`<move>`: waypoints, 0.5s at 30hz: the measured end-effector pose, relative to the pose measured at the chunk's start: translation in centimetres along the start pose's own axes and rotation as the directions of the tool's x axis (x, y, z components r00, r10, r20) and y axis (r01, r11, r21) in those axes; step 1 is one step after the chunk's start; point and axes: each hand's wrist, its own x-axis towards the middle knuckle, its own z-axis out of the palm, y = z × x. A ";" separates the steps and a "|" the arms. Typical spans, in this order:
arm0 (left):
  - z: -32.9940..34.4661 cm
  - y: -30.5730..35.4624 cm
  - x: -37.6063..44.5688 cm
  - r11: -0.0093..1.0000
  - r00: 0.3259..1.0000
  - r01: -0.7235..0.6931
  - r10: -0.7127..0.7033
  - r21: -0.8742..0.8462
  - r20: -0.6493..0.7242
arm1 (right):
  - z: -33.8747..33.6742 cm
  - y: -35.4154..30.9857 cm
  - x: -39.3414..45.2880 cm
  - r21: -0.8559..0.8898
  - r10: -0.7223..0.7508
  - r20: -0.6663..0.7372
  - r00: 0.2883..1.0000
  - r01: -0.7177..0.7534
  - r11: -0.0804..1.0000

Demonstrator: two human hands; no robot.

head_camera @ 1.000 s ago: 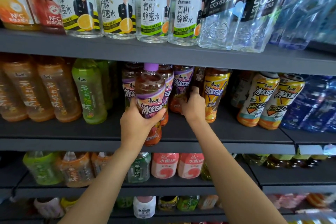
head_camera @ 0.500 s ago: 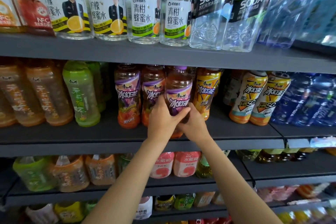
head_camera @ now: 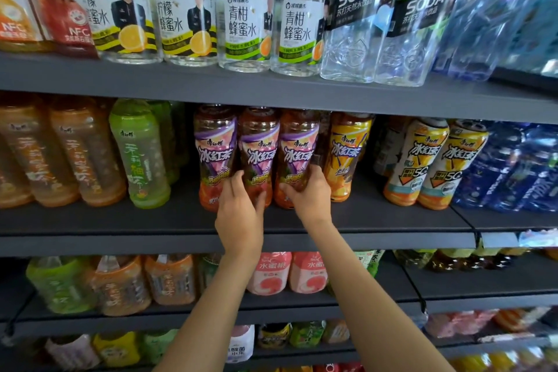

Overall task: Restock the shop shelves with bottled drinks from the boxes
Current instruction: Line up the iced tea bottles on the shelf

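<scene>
Three purple-labelled iced tea bottles stand side by side on the dark middle shelf (head_camera: 120, 222): a left one (head_camera: 213, 148), a middle one (head_camera: 259, 151) and a right one (head_camera: 299, 149). My left hand (head_camera: 240, 214) grips the lower part of the middle bottle, fingers on its left side and thumb on its right. Around the lower part of the right bottle curls my right hand (head_camera: 312, 195). Both bottles are upright on the shelf. No boxes are in view.
A yellow-labelled tea bottle (head_camera: 347, 154) stands directly right of my right hand, a green bottle (head_camera: 139, 154) further left. The upper shelf (head_camera: 271, 90) hangs low over the bottle tops. Blue water bottles (head_camera: 513, 166) fill the far right. Lower shelves hold more drinks.
The purple-labelled bottle I carried in front of the row now stands in line with the other two. My left hand dropped to the middle bottle's base; my right hand wraps the right bottle.
</scene>
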 end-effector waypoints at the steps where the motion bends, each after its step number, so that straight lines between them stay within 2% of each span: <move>1: 0.2 -0.1 0.0 1.000 1.000 0.007 -0.007 0.006 0.004 | 0.2 0.1 -0.2 0.005 -0.002 -0.019 1.000 0.002 1.000; 7: 0.2 -0.9 0.5 0.999 0.998 -0.042 0.043 -0.031 0.035 | 0.8 0.5 -0.2 0.029 0.010 -0.049 0.999 -0.009 1.000; 10: -0.8 -1.7 0.3 0.991 0.994 -0.108 0.105 -0.077 -0.041 | 0.9 0.9 -0.9 0.060 0.058 -0.063 0.996 -0.054 0.997; 13: -2.1 -3.0 1.0 0.997 0.987 -0.021 0.008 -0.076 -0.163 | 1.2 0.4 -2.2 0.057 0.016 -0.149 0.989 -0.007 0.998; 15: -2.4 -3.8 1.8 0.994 0.986 0.090 -0.099 -0.065 -0.136 | 1.7 -0.2 -2.7 0.017 0.008 -0.129 0.992 -0.006 1.000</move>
